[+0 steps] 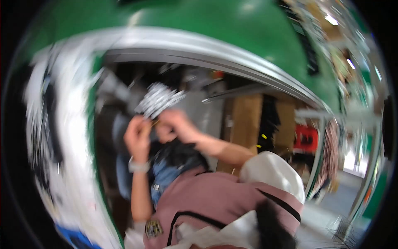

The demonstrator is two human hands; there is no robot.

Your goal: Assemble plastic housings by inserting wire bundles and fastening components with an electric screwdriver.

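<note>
The picture is heavily motion-blurred. My left hand (pixel 138 139), with a pale band on its wrist, and my right hand (pixel 176 124) are raised close together in front of me. Both pinch the lower end of a silvery-white speckled bundle (pixel 159 98) that fans out above the fingers. A thin yellow strand (pixel 155 123) shows between the two hands. Below the hands lie something dark (pixel 180 152) and a blue fabric patch (pixel 166 176). My pink top with black trim (pixel 215 203) and a white sleeve (pixel 271 171) fill the lower middle.
A green curved surface (pixel 215 25) and a grey metal rail (pixel 215 52) arch overhead. Brown cardboard boxes (pixel 244 122) and a red crate (pixel 306 139) stand behind at right, beside a metal frame (pixel 371 157). A white and black smeared mass (pixel 62 145) lines the left.
</note>
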